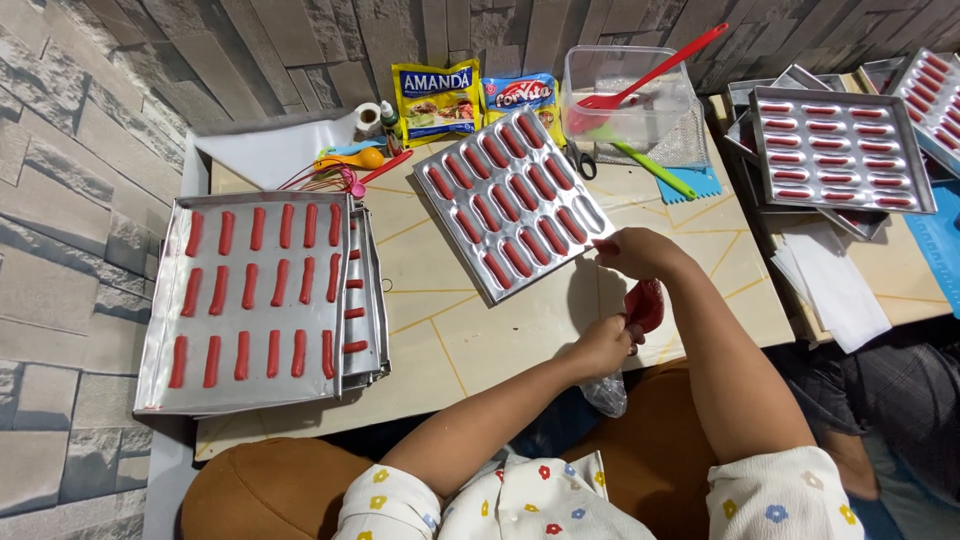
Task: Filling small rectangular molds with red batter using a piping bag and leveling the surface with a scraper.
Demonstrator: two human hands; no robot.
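Observation:
My left hand (pixel 604 343) grips the twisted top of a clear piping bag (pixel 642 305) filled with red batter. Its loose plastic tail hangs below the table edge. My right hand (pixel 634 251) rests on the near right corner of a metal mould tray (pixel 512 200) with oval cavities, most of them filled with red batter. That tray lies tilted in the middle of the low wooden table (pixel 440 320). At the left stands a stack of flat metal trays (pixel 255 300) carrying rows of piped red strips.
A clear tub (pixel 625 95) with a red spatula (pixel 655 70) stands at the back. Beside it lie two food packets (pixel 436 100), scissors, a green scraper and small spoons. More filled mould trays (pixel 838 150) sit at the right. White paper (pixel 835 285) lies under them. A stone-pattern wall is at the left.

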